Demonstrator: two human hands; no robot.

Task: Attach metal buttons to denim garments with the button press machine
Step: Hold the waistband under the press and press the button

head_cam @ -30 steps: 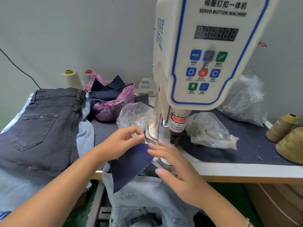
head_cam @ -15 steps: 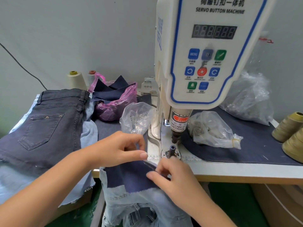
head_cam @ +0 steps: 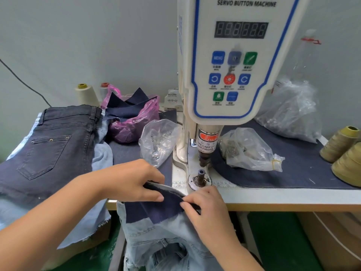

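Desk (head_cam: 273, 198) top is white with a ruler strip along its front edge, and a dark blue cloth mat (head_cam: 304, 165) covers most of it. Behind it is a plain pale wall. Under the desk the floor looks green.

In the middle stands my button press machine (head_cam: 230, 65), white with a blue line round its panel of buttons. Its dark punch hangs over a small round post (head_cam: 200, 174) on the base plate. Nothing lies on the post.

Beside the machine are clear plastic bags. One bag (head_cam: 156, 139) on the left and one bag (head_cam: 248, 149) on the right hold small metal parts. A bigger crinkly bag (head_cam: 291, 112) sits at the back right. A pink bag (head_cam: 132, 120) at the back left is stuffed with dark denim scraps. Two pale thread cones (head_cam: 86, 94) stand by the wall, and two tan thread cones (head_cam: 341, 145) sit at the far right. Dark jeans (head_cam: 50, 145) lie flat on the left over light blue cloth.

I hold a dark denim piece (head_cam: 156, 208) at the desk's front edge, just before the post. My left hand (head_cam: 134, 180) pinches its top edge with curled fingers. My right hand (head_cam: 205, 202) pinches the other end. Light blue jeans (head_cam: 162, 241) hang below it.
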